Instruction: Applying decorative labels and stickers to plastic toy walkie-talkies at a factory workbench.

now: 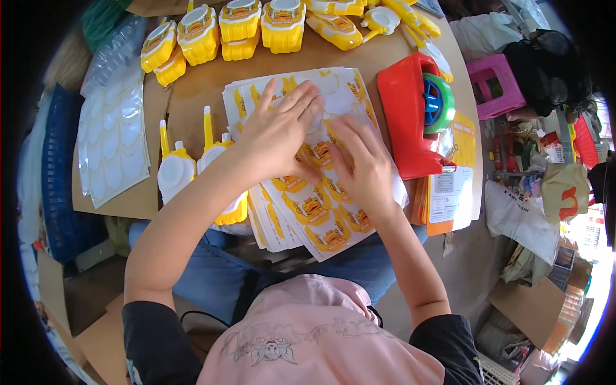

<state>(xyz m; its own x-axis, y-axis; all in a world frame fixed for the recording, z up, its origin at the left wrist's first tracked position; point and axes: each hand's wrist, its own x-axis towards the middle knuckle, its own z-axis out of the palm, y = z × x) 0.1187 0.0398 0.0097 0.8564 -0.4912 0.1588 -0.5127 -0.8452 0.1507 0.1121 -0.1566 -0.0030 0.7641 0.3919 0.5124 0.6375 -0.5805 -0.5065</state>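
Note:
A stack of sticker sheets (311, 208) with orange and yellow cartoon labels lies in front of me at the table's near edge. My left hand (282, 128) rests over its left part, fingers stretched and thumb spread apart. Beside it, my right hand (362, 160) touches the sheet with bent fingers, the thumb standing away from them. Near the fingertips the top sheet shows bare white backing (337, 96) where labels are gone. Whether a loose label lies under either hand is hidden. Left of the stack are yellow plastic toys with white round faces (176, 173), partly behind my left forearm.
Several labelled yellow toys (282, 25) line the far edge. A red tape dispenser (404, 122) with a green roll (439, 102) stands right of the sheets. White sheets of peeled oval outlines (115, 135) lie left. A pink stool (494, 83) and a cardboard box (529, 308) are right of the table.

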